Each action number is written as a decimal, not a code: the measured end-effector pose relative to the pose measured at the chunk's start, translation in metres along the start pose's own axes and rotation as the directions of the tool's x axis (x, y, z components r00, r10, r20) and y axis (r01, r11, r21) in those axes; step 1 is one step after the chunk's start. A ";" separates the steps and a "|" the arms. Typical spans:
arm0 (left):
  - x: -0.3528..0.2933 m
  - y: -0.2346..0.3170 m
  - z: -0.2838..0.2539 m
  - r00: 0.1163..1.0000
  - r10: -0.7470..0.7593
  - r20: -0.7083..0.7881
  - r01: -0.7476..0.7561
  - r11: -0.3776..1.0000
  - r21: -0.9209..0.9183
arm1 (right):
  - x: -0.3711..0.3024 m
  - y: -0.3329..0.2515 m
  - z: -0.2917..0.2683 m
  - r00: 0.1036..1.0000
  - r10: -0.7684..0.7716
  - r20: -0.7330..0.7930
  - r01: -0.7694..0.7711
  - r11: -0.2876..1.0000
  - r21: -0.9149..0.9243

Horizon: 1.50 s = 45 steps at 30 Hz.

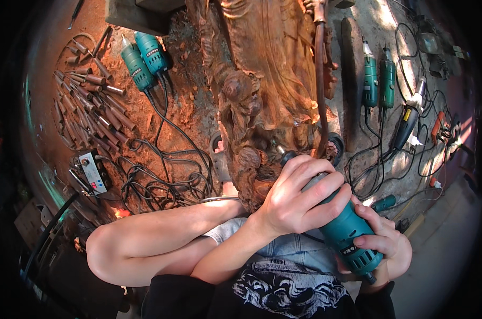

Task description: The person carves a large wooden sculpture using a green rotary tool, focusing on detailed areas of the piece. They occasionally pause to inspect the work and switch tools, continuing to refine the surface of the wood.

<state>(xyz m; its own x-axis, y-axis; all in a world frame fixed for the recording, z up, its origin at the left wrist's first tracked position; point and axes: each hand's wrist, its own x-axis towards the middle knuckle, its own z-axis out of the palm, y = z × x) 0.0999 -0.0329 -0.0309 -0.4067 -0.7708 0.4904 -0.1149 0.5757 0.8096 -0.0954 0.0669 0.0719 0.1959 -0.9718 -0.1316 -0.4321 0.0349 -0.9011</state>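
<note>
A teal electric die grinder (pixel 348 226) slants across my lap, its dark nose pointing up and left toward the wood. My left hand (pixel 305 196) wraps its fingers over the front of the tool, near the nose. Around the rear part of the body, my right hand (pixel 382 236) grips from the right side. In front of me stands a brown wood carving (pixel 270 69) with draped folds and small rounded figures low on its left. The grinder's metal tip (pixel 280 149) is at the carving's lower part; whether it touches the wood I cannot tell.
Many chisel-like hand tools (pixel 94 109) lie heaped at the left. Two teal grinders (pixel 143 59) rest on reddish wood dust; two green ones (pixel 377 80) lie at the right, beside a dark heat-gun-like tool (pixel 409 117). Tangled cables (pixel 164 183) and a control box (pixel 93 173) are near my legs.
</note>
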 end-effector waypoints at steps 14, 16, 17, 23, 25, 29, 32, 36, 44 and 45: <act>0.004 -0.005 0.002 0.995 -0.078 -0.061 0.080 0.997 0.020 | 0.000 0.012 0.005 0.998 -0.056 -0.038 0.055 0.998 -0.034; 0.003 -0.006 0.003 0.994 -0.073 -0.077 0.074 0.997 0.009 | 0.000 0.004 0.002 1.000 -0.011 -0.025 0.009 0.996 -0.090; 0.003 -0.006 0.004 0.994 -0.075 -0.078 0.076 0.997 0.010 | -0.001 0.000 0.002 1.000 0.011 -0.025 -0.014 0.993 -0.114; 0.003 -0.005 0.003 0.993 -0.090 -0.081 0.091 0.996 0.006 | -0.002 0.013 -0.001 0.992 -0.128 -0.012 0.127 0.991 -0.050; 0.004 -0.004 0.002 0.991 -0.101 -0.083 0.102 0.995 0.009 | 0.005 0.005 -0.001 0.995 -0.096 -0.011 0.096 0.995 -0.016; 0.002 -0.003 0.002 0.993 -0.104 -0.061 0.104 0.995 0.006 | 0.003 0.006 -0.003 0.997 -0.078 0.000 0.078 0.996 0.036; 0.002 -0.003 0.002 0.993 -0.109 -0.053 0.110 0.994 0.009 | 0.004 0.008 -0.007 0.996 -0.088 0.020 0.086 0.995 0.054; 0.002 -0.002 0.001 0.993 -0.115 -0.028 0.115 0.993 0.008 | 0.009 0.003 -0.003 0.996 -0.088 -0.019 0.088 0.996 -0.003; 0.002 0.002 -0.002 0.995 -0.096 0.003 0.096 0.995 -0.008 | 0.009 0.001 -0.004 0.982 -0.159 -0.104 0.165 0.985 0.045; 0.003 0.004 -0.004 0.996 -0.086 0.003 0.086 0.996 -0.017 | 0.009 0.010 0.001 0.955 -0.255 -0.150 0.269 0.959 0.088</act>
<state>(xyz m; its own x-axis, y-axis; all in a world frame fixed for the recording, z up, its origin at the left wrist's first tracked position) 0.1017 -0.0336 -0.0248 -0.3977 -0.8169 0.4178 -0.1338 0.5021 0.8544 -0.0972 0.0584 0.0611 0.1650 -0.9723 0.1658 -0.2845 -0.2078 -0.9359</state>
